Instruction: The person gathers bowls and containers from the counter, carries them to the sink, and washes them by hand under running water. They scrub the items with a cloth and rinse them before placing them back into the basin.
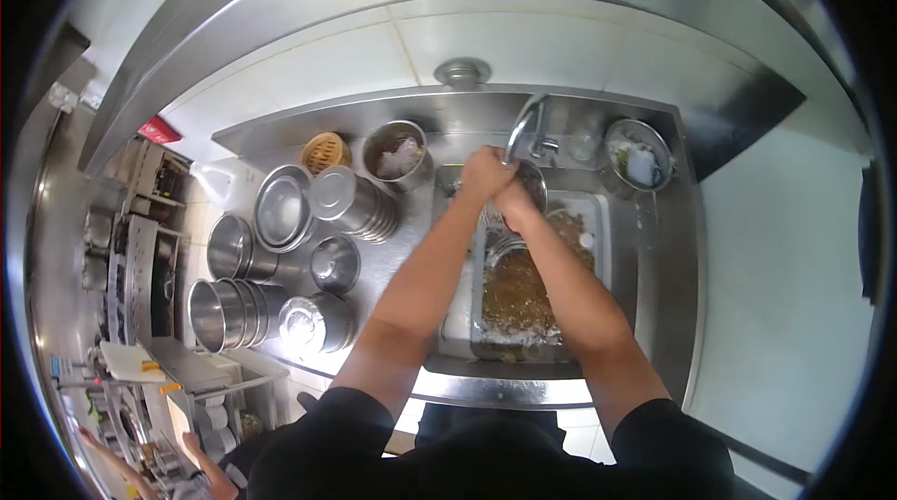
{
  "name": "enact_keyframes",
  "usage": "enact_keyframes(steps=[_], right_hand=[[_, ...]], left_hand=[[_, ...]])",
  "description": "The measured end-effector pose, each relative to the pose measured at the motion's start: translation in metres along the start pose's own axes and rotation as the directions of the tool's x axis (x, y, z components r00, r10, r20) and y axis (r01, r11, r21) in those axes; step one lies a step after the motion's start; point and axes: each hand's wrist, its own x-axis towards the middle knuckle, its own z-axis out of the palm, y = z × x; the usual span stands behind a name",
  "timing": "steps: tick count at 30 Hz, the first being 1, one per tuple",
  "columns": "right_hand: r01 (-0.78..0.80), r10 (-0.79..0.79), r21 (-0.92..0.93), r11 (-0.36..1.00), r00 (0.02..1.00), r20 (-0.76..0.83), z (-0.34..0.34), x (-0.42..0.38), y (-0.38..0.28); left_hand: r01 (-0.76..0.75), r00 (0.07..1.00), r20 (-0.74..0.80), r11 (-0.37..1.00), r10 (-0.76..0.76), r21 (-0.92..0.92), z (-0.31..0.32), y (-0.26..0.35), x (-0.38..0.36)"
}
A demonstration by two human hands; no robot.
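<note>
My left hand (486, 174) and my right hand (516, 205) are together below the curved spout of the faucet (526, 126). The fingers of both are closed, and whatever they hold, if anything, is hidden. Just past them shows part of a round, shiny metal vessel (534, 182), mostly covered by my hands. Below my forearms a rectangular tub (605, 229) stands in the sink, filled with brownish, foamy water (514, 292). Another metal rim (505, 244) pokes out of this water near my right wrist.
On the left counter stand stacked metal pots (229, 313), a stack of metal containers (350, 201), metal basins (282, 208) and a brown basket (325, 153). A pot with whitish contents (398, 156) is behind. At right sits another filled pot (638, 156). Another person's arm (207, 467) shows lower left.
</note>
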Motion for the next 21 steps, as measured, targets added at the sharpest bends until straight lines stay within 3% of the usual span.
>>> enact_keyframes(steps=[1, 2, 3, 4, 5, 6, 8, 9, 12, 13, 16, 17, 19, 20, 21], right_hand=[[-0.123, 0.154, 0.216, 0.968, 0.980, -0.129, 0.003, 0.010, 0.005], [-0.146, 0.198, 0.427, 0.892, 0.977, -0.079, 0.001, 0.016, 0.004], [-0.167, 0.230, 0.613, 0.773, 0.973, -0.026, -0.004, 0.022, 0.002], [-0.187, 0.252, 0.765, 0.616, 0.967, 0.033, -0.005, 0.026, 0.000], [-0.148, 0.255, 0.807, 0.572, 0.967, -0.004, -0.001, 0.023, -0.005], [-0.106, 0.261, 0.845, 0.524, 0.965, -0.041, 0.004, 0.012, -0.015], [-0.004, 0.271, 0.903, 0.429, 0.955, -0.124, 0.011, -0.011, -0.043], [0.039, 0.317, 0.899, 0.436, 0.928, -0.194, 0.012, -0.024, -0.048], [0.059, 0.457, 0.887, 0.458, 0.840, -0.292, 0.008, -0.053, -0.058], [0.074, 0.421, 0.915, 0.396, 0.871, -0.253, -0.007, -0.048, -0.033], [-0.092, 0.351, 0.840, 0.535, 0.928, -0.122, -0.027, -0.056, -0.016], [-0.110, 0.311, 0.831, 0.546, 0.947, -0.079, -0.034, -0.054, -0.013], [-0.141, 0.230, 0.813, 0.564, 0.973, 0.010, -0.049, -0.049, -0.010], [-0.133, 0.222, 0.761, 0.635, 0.975, -0.015, -0.054, -0.048, -0.017], [-0.067, 0.174, 0.499, 0.864, 0.970, -0.171, -0.053, -0.050, -0.027]], left_hand=[[0.067, 0.990, 0.126, 0.993, -0.055, -0.098, -0.017, 0.010, -0.012], [0.141, 0.962, 0.259, 0.972, -0.089, -0.190, -0.024, 0.016, -0.022], [0.007, 1.000, 0.024, 0.990, -0.003, -0.138, -0.009, 0.005, -0.032], [-0.111, 0.974, -0.206, 0.992, 0.097, -0.056, 0.018, -0.016, -0.044], [-0.201, 0.887, -0.413, 0.978, 0.205, 0.052, 0.040, -0.034, -0.053], [-0.159, 0.876, -0.479, 0.970, 0.054, -0.182, 0.052, -0.044, -0.056], [-0.122, 0.830, -0.493, 0.779, -0.260, -0.615, 0.067, -0.053, -0.057], [-0.004, 0.878, -0.342, 0.710, -0.335, -0.704, 0.062, -0.056, -0.063], [0.267, 0.906, 0.167, 0.218, -0.390, -0.939, 0.033, -0.050, -0.068], [0.307, 0.902, 0.198, 0.245, -0.384, -0.920, 0.030, -0.057, -0.056], [0.394, 0.918, 0.375, 0.180, -0.131, -0.901, 0.022, -0.072, -0.031], [0.337, 0.939, 0.344, 0.278, -0.026, -0.899, 0.009, -0.059, -0.029], [0.352, 0.899, 0.430, 0.448, 0.080, -0.821, -0.001, -0.057, -0.024], [0.346, 0.871, 0.475, 0.530, 0.127, -0.774, -0.006, -0.055, -0.022], [0.531, 0.766, 0.642, 0.590, -0.027, -0.608, -0.023, -0.040, -0.023]])
